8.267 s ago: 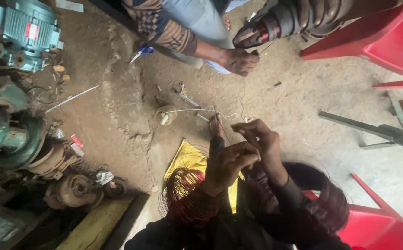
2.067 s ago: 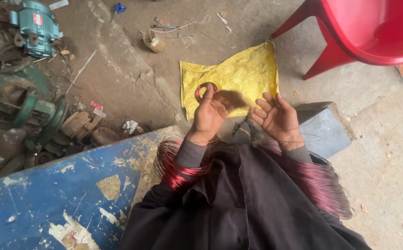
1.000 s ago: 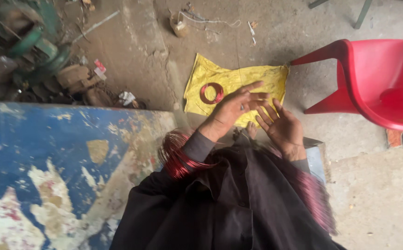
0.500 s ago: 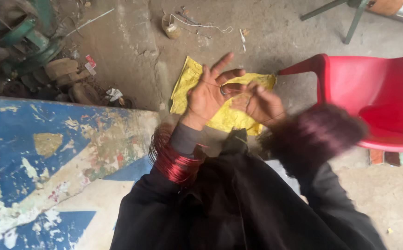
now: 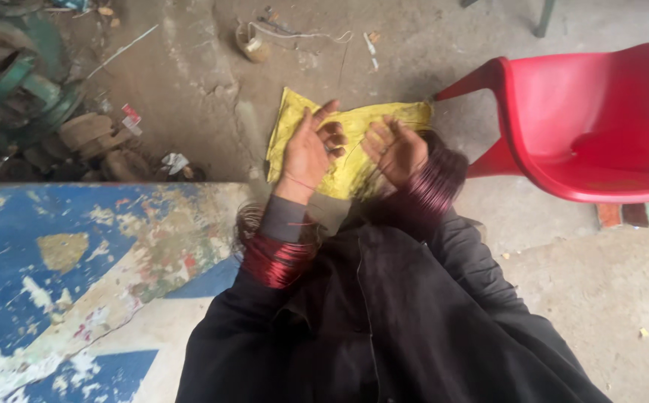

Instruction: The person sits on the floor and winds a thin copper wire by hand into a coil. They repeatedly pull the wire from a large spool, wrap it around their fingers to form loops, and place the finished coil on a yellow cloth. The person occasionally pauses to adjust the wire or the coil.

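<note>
While both hands (image 5: pixel 309 153) (image 5: pixel 395 149) hover, fingers spread open | yellow bag (image 5: pixel 354 149) beneath | red-white scrap (image 5: pixel 131 118) left

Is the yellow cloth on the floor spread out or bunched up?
Spread out. The yellow cloth lies flat on the ground, corners showing, with both open hands above it.

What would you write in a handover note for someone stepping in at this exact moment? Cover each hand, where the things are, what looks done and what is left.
Left hand: raised, palm up, fingers spread, gripping nothing I can make out.
Right hand: raised beside it, fingers curled; a thin wire may run between the hands, too fine to confirm.
Reddish wire coil loops round the left forearm, and a darker one round the right.
Yellow cloth lies on the floor under the hands, red chair to the right.
Done: coils are on the arms. Left: cannot tell.
</note>
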The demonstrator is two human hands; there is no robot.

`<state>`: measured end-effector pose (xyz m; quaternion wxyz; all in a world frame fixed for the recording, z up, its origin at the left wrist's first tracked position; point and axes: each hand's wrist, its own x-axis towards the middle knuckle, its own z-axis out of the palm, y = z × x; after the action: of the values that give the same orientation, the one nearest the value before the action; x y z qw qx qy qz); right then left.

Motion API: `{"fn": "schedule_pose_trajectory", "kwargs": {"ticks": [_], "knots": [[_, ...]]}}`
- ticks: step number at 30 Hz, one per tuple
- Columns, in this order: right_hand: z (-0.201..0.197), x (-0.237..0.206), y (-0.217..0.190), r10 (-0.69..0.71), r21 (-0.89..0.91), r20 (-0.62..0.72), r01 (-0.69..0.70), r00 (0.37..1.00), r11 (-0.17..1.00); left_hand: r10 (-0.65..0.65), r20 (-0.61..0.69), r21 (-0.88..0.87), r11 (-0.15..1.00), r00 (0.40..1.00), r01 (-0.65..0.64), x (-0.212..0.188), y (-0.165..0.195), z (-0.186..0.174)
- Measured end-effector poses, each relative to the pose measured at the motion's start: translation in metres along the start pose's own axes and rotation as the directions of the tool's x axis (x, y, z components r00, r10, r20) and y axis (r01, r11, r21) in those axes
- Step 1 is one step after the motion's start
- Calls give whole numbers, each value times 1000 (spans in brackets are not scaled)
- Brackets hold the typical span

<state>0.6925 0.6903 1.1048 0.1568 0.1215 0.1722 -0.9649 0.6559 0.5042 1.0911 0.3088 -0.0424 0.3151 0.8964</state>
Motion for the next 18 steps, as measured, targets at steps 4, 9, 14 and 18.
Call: {"fn": "schedule_pose_trajectory", "kwargs": {"ticks": [4, 9, 14, 18], "knots": [[13, 6, 9, 5, -144, -256, -43, 967, 989, -67, -38, 117, 991, 997, 71, -11, 4, -7], [4, -9, 3, 181, -234, -149, -213, 972, 949, 20, 130, 27, 999, 991, -24, -15, 22, -16], [-15, -14, 12, 198, 6, 81, -200, 977, 980, -96, 333, -112, 984, 938, 140, -12, 26, -34], [-26, -14, 27, 82, 6, -65, -82, 994, 997, -7, 336, -143, 988, 942, 58, -12, 24, -47]]}}
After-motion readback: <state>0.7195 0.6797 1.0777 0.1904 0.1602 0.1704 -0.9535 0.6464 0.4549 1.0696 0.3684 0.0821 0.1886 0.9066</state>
